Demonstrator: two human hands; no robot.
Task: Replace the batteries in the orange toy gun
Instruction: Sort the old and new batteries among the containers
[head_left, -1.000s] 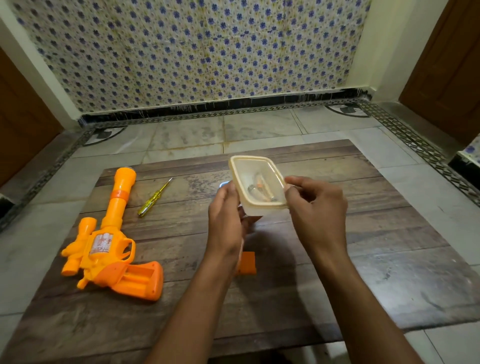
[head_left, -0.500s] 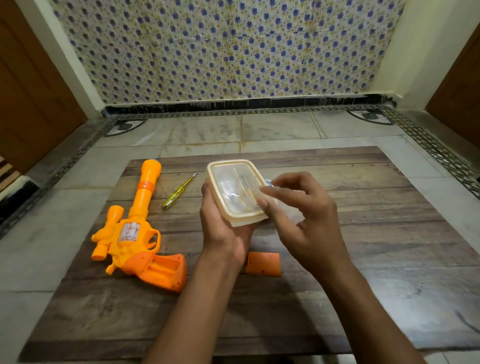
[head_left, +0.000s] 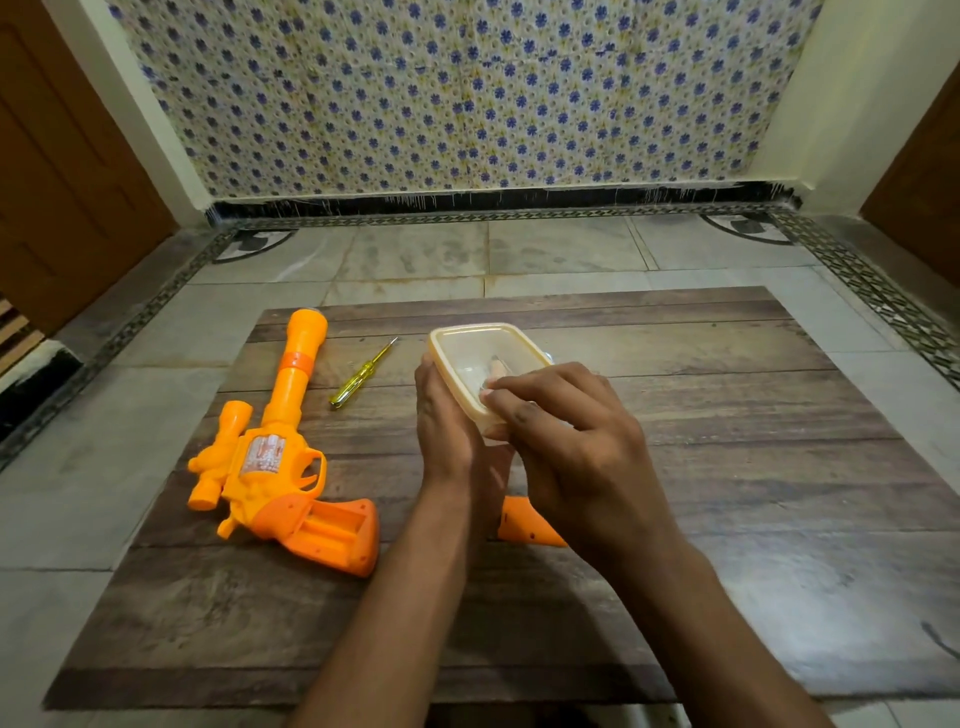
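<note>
Left hand (head_left: 448, 415) grips my clear plastic box (head_left: 485, 364) from beneath; right hand (head_left: 571, 441) dips curled fingers inside, whether pinching a battery I cannot tell (contents blurred); orange toy gun (head_left: 283, 457) lies left, compartment open, cover (head_left: 527, 527) off; fresh batteries not yet fitted.

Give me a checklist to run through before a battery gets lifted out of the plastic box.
1. Box steady: ok, the left hand holds the plastic box up off the wooden board.
2. Fingers inside: ok, the right hand reaches over the rim.
3. Battery gripped: cannot tell, the fingers cover it.
4. Grip compartment open: ok, the toy gun lies with its handle cavity exposed.
5. Cover off: ok, the orange cover lies on the board, partly hidden by the arms.
6. Screwdriver within reach: ok, beside the barrel.
</note>
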